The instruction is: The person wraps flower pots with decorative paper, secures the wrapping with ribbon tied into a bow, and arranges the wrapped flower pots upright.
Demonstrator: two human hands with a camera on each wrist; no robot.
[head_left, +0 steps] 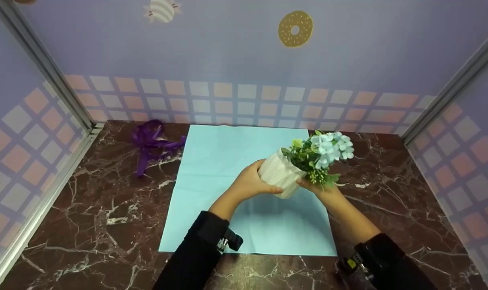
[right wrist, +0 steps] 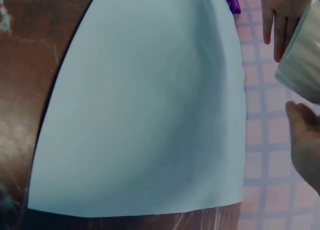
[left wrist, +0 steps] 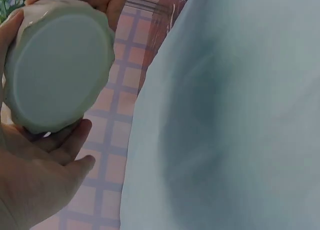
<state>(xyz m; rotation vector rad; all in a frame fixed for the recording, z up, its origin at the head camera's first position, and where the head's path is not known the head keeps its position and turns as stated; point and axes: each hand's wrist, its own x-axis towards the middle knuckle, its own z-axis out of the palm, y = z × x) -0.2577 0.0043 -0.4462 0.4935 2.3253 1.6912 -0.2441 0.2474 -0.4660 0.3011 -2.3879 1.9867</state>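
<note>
A white ribbed flowerpot (head_left: 281, 172) is held tilted in the air, leaning to the right. Pale blue artificial flowers (head_left: 332, 148) and green leaves stick out of its top. My left hand (head_left: 250, 181) grips the pot's left side, thumb along the near face. On the other side, near the rim, my right hand (head_left: 317, 188) holds it, partly hidden under the leaves. The pot's round bottom (left wrist: 61, 73) faces the left wrist camera. Below the pot lies a light blue sheet of paper (head_left: 211, 161), spread flat.
A purple ribbon bow (head_left: 153, 141) lies left of the paper's far corner. The dark red marbled tabletop (head_left: 107, 217) surrounds the sheet. Purple panels with pink and white squares (head_left: 246, 94) stand at the back and both sides.
</note>
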